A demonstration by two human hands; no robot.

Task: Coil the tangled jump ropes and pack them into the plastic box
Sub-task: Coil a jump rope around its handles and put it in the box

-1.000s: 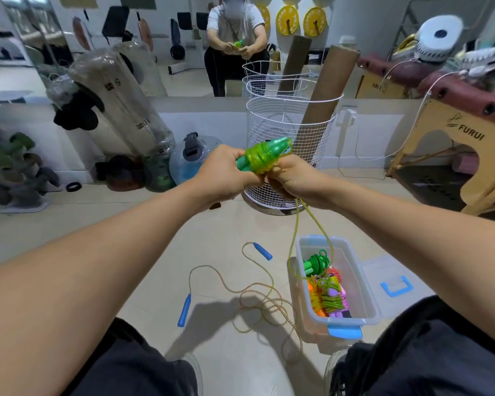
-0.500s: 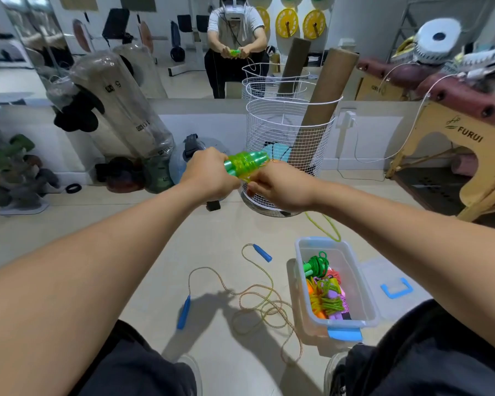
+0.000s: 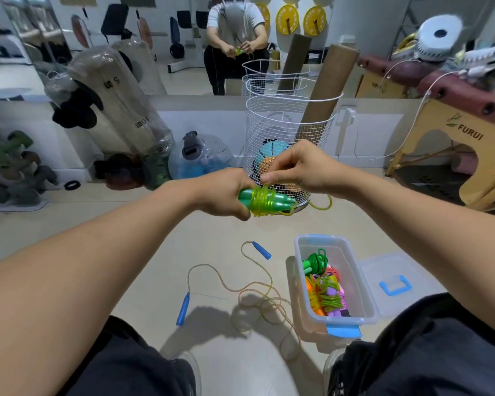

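My left hand (image 3: 226, 192) grips the two green handles of a jump rope (image 3: 265, 202), held level, with yellow-green cord wound round them. My right hand (image 3: 295, 167) pinches the cord just above the coil, and a short loose loop hangs to the right. On the floor lies a loose jump rope (image 3: 255, 292) with blue handles and a tangled tan cord. The clear plastic box (image 3: 355, 284) with blue latches stands to its right and holds several coiled ropes in green, orange and purple.
The box lid (image 3: 397, 281) lies flat right of the box. A white wire basket (image 3: 286, 138) with cardboard tubes stands behind my hands. Weights and bags line the wall at left, a wooden bench (image 3: 455, 144) is at right. My knees frame the bottom edge.
Both hands came down from chest height toward the floor. The handles turned from tilted up to level, more cord is wound on them, and the hanging loop has become short.
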